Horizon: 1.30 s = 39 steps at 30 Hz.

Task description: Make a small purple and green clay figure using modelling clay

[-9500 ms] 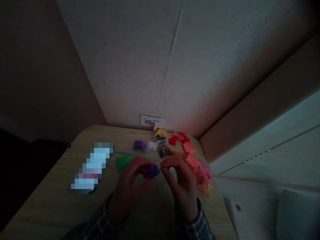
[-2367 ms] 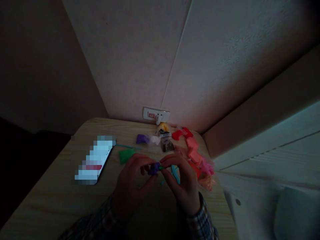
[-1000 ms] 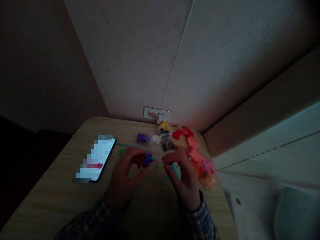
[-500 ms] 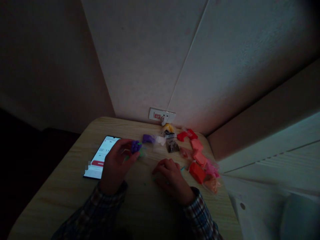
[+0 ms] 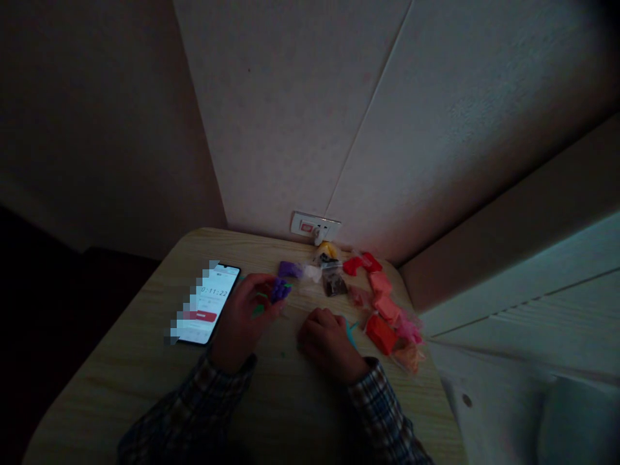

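My left hand (image 5: 239, 323) is closed on a small bunch of purple clay grapes (image 5: 279, 290), pinching it between thumb and fingers above the table. A bit of green clay (image 5: 289, 286) sticks out at the bunch's right end. Lower and to the right, my right hand (image 5: 328, 341) rests at the tabletop with its fingers curled downward. Whatever its fingertips hold, if anything, is hidden. Beside it lies a teal tool (image 5: 351, 331), partly covered by the hand. A green clay pack (image 5: 259, 309) shows in part behind my left hand.
A lit phone (image 5: 210, 307) lies left of my left hand on the wooden table (image 5: 121, 361). Clay packs line the back and right: purple (image 5: 289, 268), white (image 5: 312, 274), dark (image 5: 334, 284), red (image 5: 382, 332), pink (image 5: 411, 328). A wall socket (image 5: 316, 225) with a plug stands behind.
My hands have come apart. The left hand took the grape bunch left, then slightly back right. My right hand let go of the green bit and dropped to the table, its fingers curling.
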### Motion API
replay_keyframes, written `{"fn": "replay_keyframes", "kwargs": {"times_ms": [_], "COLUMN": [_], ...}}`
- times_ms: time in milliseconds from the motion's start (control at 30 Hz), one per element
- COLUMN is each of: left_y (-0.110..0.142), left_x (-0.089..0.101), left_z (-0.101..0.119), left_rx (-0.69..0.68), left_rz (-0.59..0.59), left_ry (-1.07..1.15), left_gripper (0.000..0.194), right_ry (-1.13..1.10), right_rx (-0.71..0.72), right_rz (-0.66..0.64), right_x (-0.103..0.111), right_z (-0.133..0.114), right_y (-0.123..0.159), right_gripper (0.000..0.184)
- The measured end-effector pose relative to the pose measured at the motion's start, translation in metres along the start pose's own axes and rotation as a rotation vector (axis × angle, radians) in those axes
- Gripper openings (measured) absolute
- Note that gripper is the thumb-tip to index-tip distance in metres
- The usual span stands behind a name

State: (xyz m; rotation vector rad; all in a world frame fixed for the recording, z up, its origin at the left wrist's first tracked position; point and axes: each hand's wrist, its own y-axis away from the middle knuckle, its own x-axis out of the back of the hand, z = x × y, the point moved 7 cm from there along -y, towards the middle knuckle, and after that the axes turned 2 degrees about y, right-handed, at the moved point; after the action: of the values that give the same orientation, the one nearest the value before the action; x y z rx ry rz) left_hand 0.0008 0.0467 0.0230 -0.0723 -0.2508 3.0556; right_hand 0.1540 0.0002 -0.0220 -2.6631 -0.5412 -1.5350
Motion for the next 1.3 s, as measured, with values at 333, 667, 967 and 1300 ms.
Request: {"fn": "replay_keyframes", "kwargs": {"times_ms": [333, 667, 967, 1300], "left_y": [0.007, 0.025, 0.026, 0.025], "left_x": [-0.016, -0.045, -0.048, -0.044], "left_z": [0.011, 0.011, 0.010, 0.011], "left_rx": [0.017, 0.118, 0.151, 0.109], "left_rz": [-0.107, -0.352, -0.366, -0.334], "left_ry": [-0.032, 0.027, 0.074, 0.020], "left_gripper": [0.026, 0.025, 0.025, 0.026], "right_ry": [-0.638, -1.444, -1.505, -1.580], "right_rx": [0.137, 0.174, 0.144, 0.038], "right_rz": [0.314, 0.313, 0.262, 0.264], "right_x": [0.046, 0.062, 0.054, 0.046], "right_z": [0.003, -0.011, -0.018, -0.021], "right_y": [0.008, -0.005, -0.002, -0.005], "right_gripper": [0.006, 0.016, 0.020, 0.024]}}
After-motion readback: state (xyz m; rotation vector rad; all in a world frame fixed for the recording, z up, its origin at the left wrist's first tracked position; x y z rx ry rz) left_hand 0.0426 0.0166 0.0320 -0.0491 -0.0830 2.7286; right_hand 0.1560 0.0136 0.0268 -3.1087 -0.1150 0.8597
